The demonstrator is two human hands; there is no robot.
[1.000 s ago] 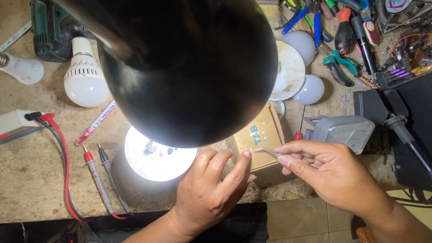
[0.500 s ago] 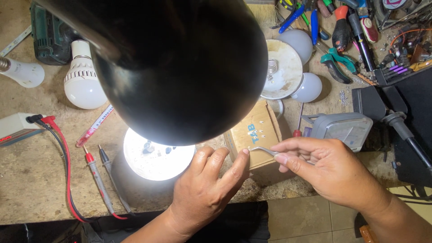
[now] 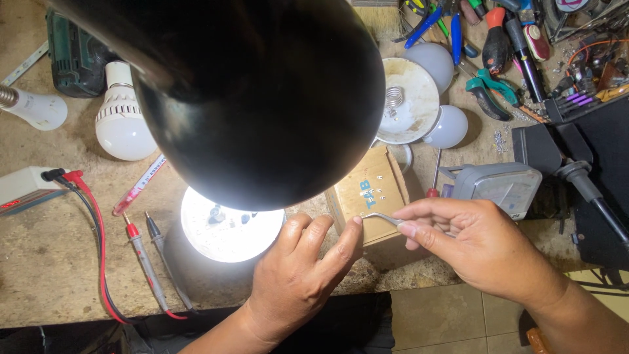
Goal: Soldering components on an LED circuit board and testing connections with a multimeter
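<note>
The right hand [image 3: 481,246] holds thin metal tweezers [image 3: 381,217], its fingers [image 3: 407,229] clamped together on the shaft. The bent tips reach left over the near edge of a small wooden box [image 3: 367,196] and end just beside the left hand's fingertips. The left hand [image 3: 298,275] rests on the near edge of the tabletop [image 3: 46,262] with its fingers [image 3: 344,239] spread apart, gripping nothing; the longest one touches the near left corner of the box.

The box is shallow and square, of pale raw wood, and a few tiny pale parts [image 3: 377,192] lie on its floor, too small to identify. Left of it a round white LED disc [image 3: 226,229] glows so brightly that its surface is washed out; only a few dark specks show. A large glossy black lamp shade [image 3: 262,92] fills the middle of the view and hides the far half of the disc and whatever lies behind it.

The tabletop is rough, stained and sandy in colour. On the left lie a ribbed white bulb [image 3: 121,115], red and black meter probes [image 3: 147,262] with their leads, and a white meter [image 3: 26,187] cut off by the frame. Far right, a white dome cover [image 3: 409,98] with a metal screw base in it sits beside a clutter of coloured hand tools [image 3: 488,46].
</note>
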